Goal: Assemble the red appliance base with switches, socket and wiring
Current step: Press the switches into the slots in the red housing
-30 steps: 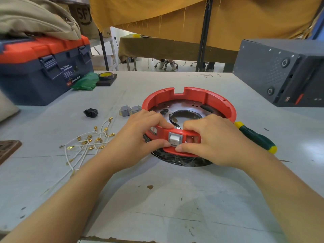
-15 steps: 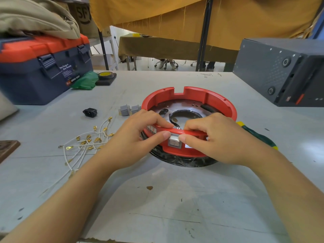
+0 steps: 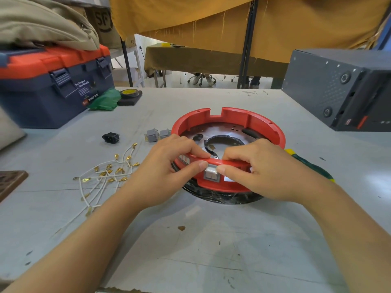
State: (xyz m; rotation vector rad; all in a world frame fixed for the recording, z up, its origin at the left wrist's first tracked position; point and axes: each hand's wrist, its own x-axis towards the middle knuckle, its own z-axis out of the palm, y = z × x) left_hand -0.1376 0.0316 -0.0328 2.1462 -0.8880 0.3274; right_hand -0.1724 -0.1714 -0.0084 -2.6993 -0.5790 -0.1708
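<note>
Toolbox (image 3: 53, 89), label "WINO BOX"; carton (image 3: 103, 20), "SF". Left hand (image 3: 169, 166) and right hand (image 3: 264, 168) pinch red base (image 3: 264, 125) rim beside grey switch (image 3: 210, 174); bare table (image 3: 211, 250) nearside.

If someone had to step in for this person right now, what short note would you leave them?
Left hand and right hand both grip the near rim of the red base, thumbs pressing a grey switch into its front wall.
Two more switches, the black socket and the white wires lie loose on the table, left of the base.
Done: one switch sits in its slot.
Left: the other switches, socket and wiring.
</note>
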